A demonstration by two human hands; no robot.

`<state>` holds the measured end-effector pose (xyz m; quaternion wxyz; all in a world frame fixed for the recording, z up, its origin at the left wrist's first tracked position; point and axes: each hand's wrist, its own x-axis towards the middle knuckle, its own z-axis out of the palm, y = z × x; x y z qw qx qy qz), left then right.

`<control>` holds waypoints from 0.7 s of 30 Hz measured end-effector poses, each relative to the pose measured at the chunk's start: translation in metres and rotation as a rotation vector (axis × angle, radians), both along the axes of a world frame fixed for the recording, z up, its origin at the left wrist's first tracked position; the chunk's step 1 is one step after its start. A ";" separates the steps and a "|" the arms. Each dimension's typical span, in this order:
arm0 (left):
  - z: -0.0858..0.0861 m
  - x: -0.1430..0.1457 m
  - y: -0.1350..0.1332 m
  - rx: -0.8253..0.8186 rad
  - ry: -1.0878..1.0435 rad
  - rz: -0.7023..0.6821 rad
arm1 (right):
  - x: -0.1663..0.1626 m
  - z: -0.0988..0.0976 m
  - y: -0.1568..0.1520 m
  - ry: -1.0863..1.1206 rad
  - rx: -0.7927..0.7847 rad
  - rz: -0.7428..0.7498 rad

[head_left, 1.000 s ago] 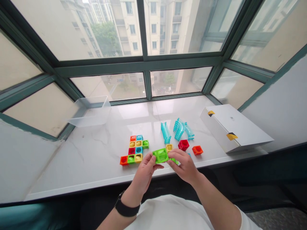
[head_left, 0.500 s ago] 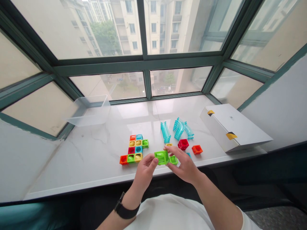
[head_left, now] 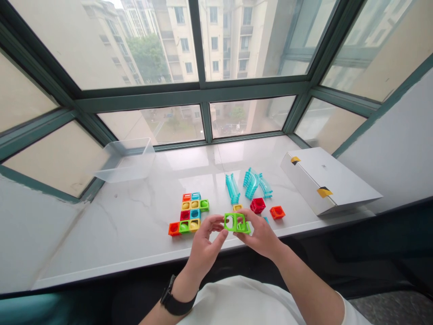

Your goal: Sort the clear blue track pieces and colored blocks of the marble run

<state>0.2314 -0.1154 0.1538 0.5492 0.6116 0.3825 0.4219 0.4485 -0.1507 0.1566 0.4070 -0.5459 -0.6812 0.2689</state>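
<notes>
A green marble-run block with round openings is held up between my two hands, near the counter's front edge. My right hand grips its right side, thumb below and fingers above. My left hand, with a black watch on the wrist, has thumb and fingertips at the block's left edge. Behind the right fingers another green block shows in part. A yellow block and a blue block are partly hidden by that hand. Beyond it lie a dark red block and an orange block.
Left of my hands, several coloured blocks lie side by side in rows on the white counter. Clear blue track pieces lie farther back. A white box stands right, a clear plastic bin back left, by the windows.
The green block has turned, so that its open round holes now face me, and has shifted slightly right. My left fingers have loosened and moved to its edge.
</notes>
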 end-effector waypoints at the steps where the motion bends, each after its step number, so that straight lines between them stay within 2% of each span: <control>1: 0.001 0.001 -0.001 0.009 0.004 0.002 | -0.001 0.000 -0.001 0.009 -0.009 0.002; 9: 0.006 0.003 -0.005 -0.028 -0.029 -0.003 | -0.004 -0.003 -0.003 0.008 -0.028 -0.010; 13: 0.006 0.003 -0.003 -0.063 -0.063 0.014 | -0.002 -0.007 -0.003 0.008 0.031 -0.008; 16: 0.002 0.004 0.000 -0.150 -0.146 0.023 | 0.000 -0.009 -0.003 0.025 0.092 0.003; 21: -0.010 0.010 0.003 -0.398 -0.293 0.010 | 0.007 -0.011 -0.005 0.014 0.126 0.047</control>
